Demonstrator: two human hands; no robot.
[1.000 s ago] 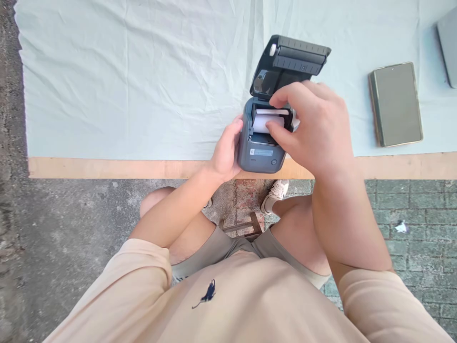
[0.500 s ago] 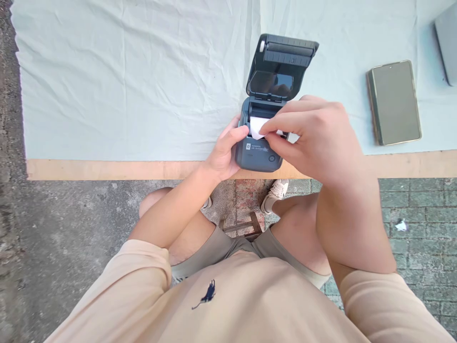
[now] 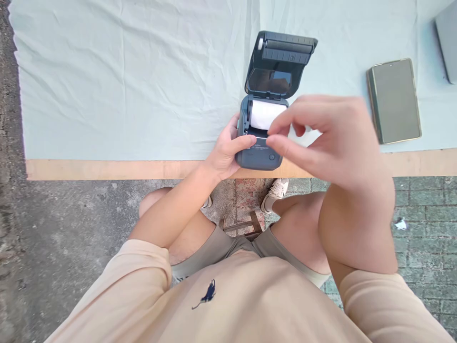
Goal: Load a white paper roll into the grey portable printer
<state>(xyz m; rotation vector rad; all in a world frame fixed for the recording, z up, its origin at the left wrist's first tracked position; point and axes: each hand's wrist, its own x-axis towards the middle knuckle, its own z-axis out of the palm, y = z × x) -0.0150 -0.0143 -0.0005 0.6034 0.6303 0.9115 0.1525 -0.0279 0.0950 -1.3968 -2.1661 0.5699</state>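
The small grey printer (image 3: 257, 143) sits at the near edge of the table (image 3: 107, 169), on the pale cloth (image 3: 124, 81), with its lid (image 3: 280, 62) swung fully open and tilted away from the person. The white paper roll (image 3: 266, 114) lies seated in the open bay just below the lid hinge. The left hand (image 3: 224, 152) grasps the printer body from its left side, thumb laid across the front panel, holding the unit steady. The right hand (image 3: 328, 138) hovers just above and to the right of the bay, thumb and forefinger brought close together in a pinch; it touches neither roll nor housing, and whether a paper edge lies between the fingertips cannot be told. To carry out the loading step well, keep the left-hand grip firm so the housing does not slide off the table edge. Take the loose end of the roll with a light pinch, draw it straight toward the front panel, square to the bay walls, so that it would lie across the front lip of the bay. Avoid creasing the paper. A phone (image 3: 394, 100) lies face up well to the right, apart from the work; a grey object (image 3: 448, 43) shows at the far right corner.
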